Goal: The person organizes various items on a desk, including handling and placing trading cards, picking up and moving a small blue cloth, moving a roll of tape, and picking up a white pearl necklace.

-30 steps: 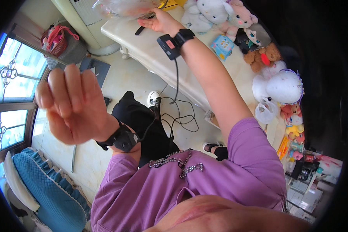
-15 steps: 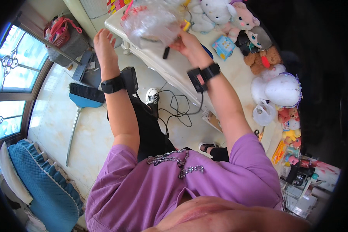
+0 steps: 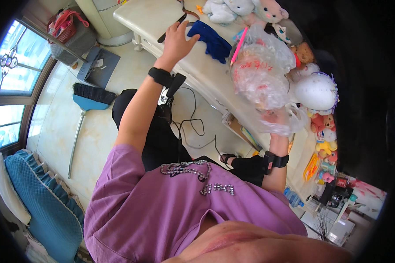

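Observation:
My left hand (image 3: pixel 177 41) is over the far end of the cream cabinet top, fingers stretched and apart, holding nothing. By its fingertips lies a black item with a brown strap (image 3: pixel 182 18); contact between them cannot be made out. Right beside the thumb is a crumpled dark blue cloth (image 3: pixel 210 41). My right hand (image 3: pixel 275 117), partly covered by film, grips a bundle of clear plastic bags (image 3: pixel 261 79) with red print. A pink stick-like strip (image 3: pixel 239 46) shows at the bundle's left side.
Plush toys (image 3: pixel 232 11) line the right side of the cabinet top (image 3: pixel 140 17), among them a round white one (image 3: pixel 317 93). On the floor lie a blue broom (image 3: pixel 90 103), a dark dustpan (image 3: pixel 100 65) and looped black cables (image 3: pixel 193 125). A blue quilted seat (image 3: pixel 44 206) stands lower left.
My right hand has carried the plastic bags from the far end toward the right, nearer the plush toys. The blue cloth is now uncovered. My left hand has moved right, over the cabinet top.

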A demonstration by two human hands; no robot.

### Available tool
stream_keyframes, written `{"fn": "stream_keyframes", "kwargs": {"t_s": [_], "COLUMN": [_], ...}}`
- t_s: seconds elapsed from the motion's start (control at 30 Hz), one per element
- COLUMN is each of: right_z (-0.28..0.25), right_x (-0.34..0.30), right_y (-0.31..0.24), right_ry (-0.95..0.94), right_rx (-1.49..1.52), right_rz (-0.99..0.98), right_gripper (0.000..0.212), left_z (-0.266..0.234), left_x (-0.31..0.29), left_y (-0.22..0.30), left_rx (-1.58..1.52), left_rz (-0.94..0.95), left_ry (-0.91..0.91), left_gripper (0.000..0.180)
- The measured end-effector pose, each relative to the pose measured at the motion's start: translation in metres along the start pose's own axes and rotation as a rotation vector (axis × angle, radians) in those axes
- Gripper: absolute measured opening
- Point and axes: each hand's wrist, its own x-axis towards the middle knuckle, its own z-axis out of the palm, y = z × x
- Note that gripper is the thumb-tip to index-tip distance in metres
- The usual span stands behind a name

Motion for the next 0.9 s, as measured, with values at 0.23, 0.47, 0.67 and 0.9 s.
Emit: {"fn": "stream_keyframes", "kwargs": {"t_s": [0.23,0.47,0.67,0.9], "right_z": [-0.07,-0.108,-0.089,-0.077], "right_x": [0.009,0.038,0.029,-0.014], "right_y": [0.025,0.042,0.029,0.035], "right_ry": [-0.021,0.063,-0.107,0.34], "right_rx": [-0.041,-0.033,-0.002,-0.116], "right_rz": [-0.096,-0.071,0.039,-0.273], "right_gripper": [0.028,0.024,0.037,0.045], "left_z": [0.031,-0.014,-0.042,-0.046], "left_x": [0.004,0.028,0.022,0.007], "left_y": [-0.057,-0.066,-0.083,-0.091], "left_rx": [0.431,0.499,0.493,0.48], "left_rz": [-0.117,-0.189,-0.28,-0.257], "left_ry": [0.117,-0.172,-0.352,-0.415], "left_gripper": [0.049,0.017,0.024,0.035]}}
